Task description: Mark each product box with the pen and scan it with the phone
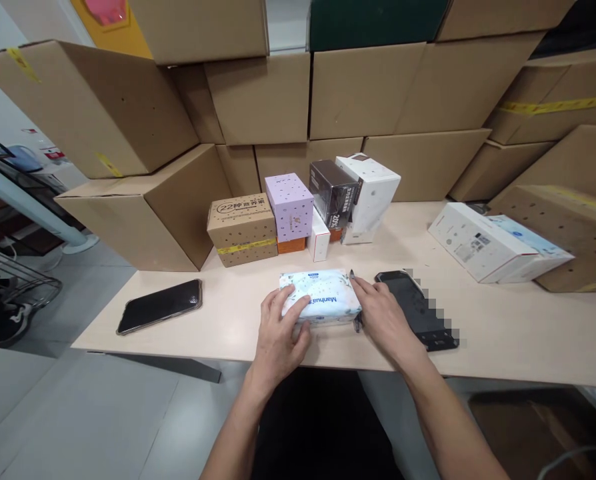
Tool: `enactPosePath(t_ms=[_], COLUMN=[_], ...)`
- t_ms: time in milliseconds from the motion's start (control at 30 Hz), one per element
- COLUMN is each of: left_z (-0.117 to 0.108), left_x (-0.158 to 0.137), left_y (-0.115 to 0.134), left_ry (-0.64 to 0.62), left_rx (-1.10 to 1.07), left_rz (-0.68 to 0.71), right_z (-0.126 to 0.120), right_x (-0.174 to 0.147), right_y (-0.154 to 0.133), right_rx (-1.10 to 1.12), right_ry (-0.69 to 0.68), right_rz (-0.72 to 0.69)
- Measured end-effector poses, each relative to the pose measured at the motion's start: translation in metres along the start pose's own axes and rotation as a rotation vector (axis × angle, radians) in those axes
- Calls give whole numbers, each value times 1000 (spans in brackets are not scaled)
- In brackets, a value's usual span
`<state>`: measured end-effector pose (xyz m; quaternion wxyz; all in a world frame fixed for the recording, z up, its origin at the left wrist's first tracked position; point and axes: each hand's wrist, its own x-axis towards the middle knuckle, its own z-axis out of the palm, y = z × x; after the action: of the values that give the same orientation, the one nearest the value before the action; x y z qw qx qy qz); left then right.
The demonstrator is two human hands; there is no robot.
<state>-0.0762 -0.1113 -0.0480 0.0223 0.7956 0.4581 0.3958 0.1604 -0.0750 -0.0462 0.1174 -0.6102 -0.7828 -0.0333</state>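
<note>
A pale blue-and-white pack of tissues (pixel 323 290) printed "Manhua" lies flat near the table's front edge. My left hand (pixel 281 327) grips its left end, fingers spread over the top and the thumb low at the front side. At the pack's right end, my right hand (pixel 381 313) is closed, its fingertips pointing toward the pack. A slim dark object (pixel 357 323) shows between that hand and the pack; most of it is covered, and its kind is unclear.
A black phone (pixel 161 307) lies left, and a dark handheld device (pixel 418 310) lies right of my right hand. Behind the pack stand a brown printed carton (pixel 243 230), a lilac box (pixel 291 207) and several others. White boxes (pixel 483 243) lean at right; cardboard cartons (pixel 368 87) wall the back.
</note>
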Motion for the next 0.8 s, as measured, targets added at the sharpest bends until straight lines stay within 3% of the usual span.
enactPosePath(t_ms=[167, 333, 500, 600, 667, 800], left_z=[0, 1, 1, 1, 1, 1], left_x=[0, 0, 1, 1, 0, -2], left_y=[0, -1, -1, -2, -2, -3], left_ry=[-5, -5, -9, -9, 1, 53], left_rx=[-2, 3, 8, 1, -23, -109], left_rz=[-2, 0, 7, 8, -5, -75], right_z=[2, 9, 12, 3, -3, -4], right_x=[0, -1, -5, -17, -30, -60], right_y=[2, 4, 6, 9, 15, 36], right_rx=[35, 119, 206, 146, 64, -33], right_ry=[4, 102, 405, 554, 520, 228], right_rz=[-4, 51, 45, 109, 257, 568])
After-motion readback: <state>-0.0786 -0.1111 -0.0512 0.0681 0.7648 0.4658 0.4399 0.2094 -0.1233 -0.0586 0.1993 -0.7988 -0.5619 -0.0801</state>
